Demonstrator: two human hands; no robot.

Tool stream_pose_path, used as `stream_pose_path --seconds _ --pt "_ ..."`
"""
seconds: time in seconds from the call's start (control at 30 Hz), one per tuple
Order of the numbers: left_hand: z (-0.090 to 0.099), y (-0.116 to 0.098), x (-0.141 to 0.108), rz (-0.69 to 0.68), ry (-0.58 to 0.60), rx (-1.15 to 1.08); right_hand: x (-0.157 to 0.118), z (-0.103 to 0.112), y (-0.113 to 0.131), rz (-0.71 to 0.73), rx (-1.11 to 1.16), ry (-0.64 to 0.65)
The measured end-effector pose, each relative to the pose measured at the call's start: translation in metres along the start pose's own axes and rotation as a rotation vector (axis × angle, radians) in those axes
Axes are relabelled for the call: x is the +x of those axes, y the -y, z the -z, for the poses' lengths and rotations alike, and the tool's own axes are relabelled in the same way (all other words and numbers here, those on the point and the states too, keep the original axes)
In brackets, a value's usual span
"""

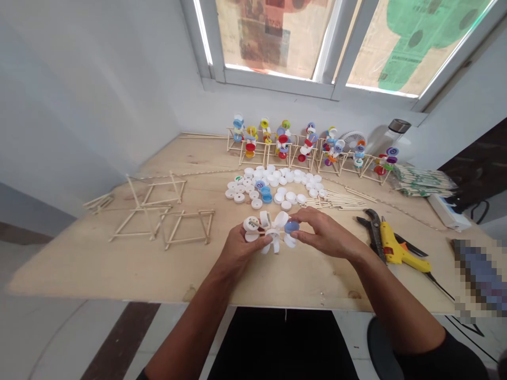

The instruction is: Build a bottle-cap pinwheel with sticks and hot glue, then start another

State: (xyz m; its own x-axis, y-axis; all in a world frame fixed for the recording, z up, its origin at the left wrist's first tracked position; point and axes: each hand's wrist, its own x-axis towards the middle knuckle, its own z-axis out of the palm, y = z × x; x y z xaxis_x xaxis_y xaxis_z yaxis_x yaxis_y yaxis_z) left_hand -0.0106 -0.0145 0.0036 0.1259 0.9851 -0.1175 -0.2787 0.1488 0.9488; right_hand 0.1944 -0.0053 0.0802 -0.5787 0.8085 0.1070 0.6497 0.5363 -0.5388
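My left hand [240, 246] is closed around the left side of a wheel made of white bottle caps [272, 233], held just above the table near its front. My right hand [322, 233] pinches a blue bottle cap [292, 227] at the wheel's right side, thumb below and fingers above. Whether that cap is fixed to the wheel, I cannot tell. Just beyond both hands lies a spread of loose white caps [256, 203], with a few blue caps [266, 194] among them.
Wooden stick frames [186, 229] stand at left. Along the wall is a row of finished cap wheels on stands [282, 140], beside a small fan [354, 140] and a bottle [396, 134]. Loose sticks [336, 200], pliers [374, 232] and a yellow glue gun [396, 250] with a cord lie right.
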Motion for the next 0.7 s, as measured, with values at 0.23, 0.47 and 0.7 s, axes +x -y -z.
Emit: stream_pose_path --seconds 0.23,0.47,0.7 --pt "-0.001 -0.001 0.0 0.014 -0.023 -0.07 -0.015 0.003 -0.007 -0.065 0.147 -0.13" --pt "-0.001 -0.001 0.001 0.026 -0.055 -0.138 -0.032 -0.016 -0.012 -0.237 0.242 -0.29" --pt "-0.001 -0.003 0.002 0.045 -0.069 -0.266 -0.078 -0.029 0.009 -0.262 0.234 0.036"
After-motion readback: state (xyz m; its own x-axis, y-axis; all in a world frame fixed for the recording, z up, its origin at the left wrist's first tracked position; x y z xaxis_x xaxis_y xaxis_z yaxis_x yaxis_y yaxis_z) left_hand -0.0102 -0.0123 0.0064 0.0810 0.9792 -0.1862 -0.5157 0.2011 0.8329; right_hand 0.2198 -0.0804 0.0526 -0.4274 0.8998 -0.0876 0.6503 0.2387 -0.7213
